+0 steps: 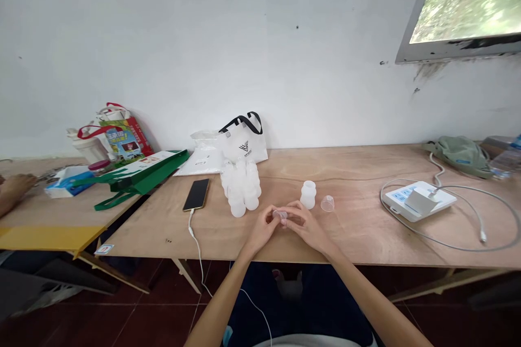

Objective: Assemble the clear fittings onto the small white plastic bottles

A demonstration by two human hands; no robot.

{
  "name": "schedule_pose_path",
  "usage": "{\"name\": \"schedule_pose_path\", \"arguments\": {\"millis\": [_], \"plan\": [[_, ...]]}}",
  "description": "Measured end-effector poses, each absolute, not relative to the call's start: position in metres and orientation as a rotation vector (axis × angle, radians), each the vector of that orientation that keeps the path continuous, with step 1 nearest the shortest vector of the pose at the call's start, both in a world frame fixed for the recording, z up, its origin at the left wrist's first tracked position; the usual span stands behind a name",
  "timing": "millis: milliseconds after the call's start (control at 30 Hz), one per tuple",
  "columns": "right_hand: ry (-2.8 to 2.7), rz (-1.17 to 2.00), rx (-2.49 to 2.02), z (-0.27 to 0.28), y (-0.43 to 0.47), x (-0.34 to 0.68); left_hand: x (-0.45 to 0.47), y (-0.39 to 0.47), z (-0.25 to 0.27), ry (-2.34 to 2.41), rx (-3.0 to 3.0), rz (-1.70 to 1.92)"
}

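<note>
Near the table's front edge, my left hand and my right hand meet with fingers curled around a small clear plastic piece. Fingers cover part of it, so its kind is unclear. Just beyond my right hand stands a white, ribbed plastic bottle, upright with no lid visible. A clear dome-shaped cap lies to the right of that bottle. Several similar white bottles are bunched together beyond my left hand.
A phone on a white cable lies to the left. Behind the bottles are a white tote bag and a white packet. To the right, a white box sits among cables. A person's hand rests on the neighbouring table.
</note>
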State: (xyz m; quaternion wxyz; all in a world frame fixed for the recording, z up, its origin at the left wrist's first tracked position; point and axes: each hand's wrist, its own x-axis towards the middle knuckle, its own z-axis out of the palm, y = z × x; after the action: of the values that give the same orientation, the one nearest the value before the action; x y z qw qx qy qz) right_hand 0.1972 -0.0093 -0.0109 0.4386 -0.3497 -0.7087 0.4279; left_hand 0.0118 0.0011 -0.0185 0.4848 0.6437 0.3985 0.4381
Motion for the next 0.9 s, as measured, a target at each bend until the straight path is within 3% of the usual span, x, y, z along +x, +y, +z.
{"name": "schedule_pose_path", "arguments": {"millis": [900], "plan": [[-1.608, 1.07, -0.892, -0.0117, -0.0055, 0.194, 0.0165, -0.0005, -0.0202, 1.195, 1.809, 1.027]]}}
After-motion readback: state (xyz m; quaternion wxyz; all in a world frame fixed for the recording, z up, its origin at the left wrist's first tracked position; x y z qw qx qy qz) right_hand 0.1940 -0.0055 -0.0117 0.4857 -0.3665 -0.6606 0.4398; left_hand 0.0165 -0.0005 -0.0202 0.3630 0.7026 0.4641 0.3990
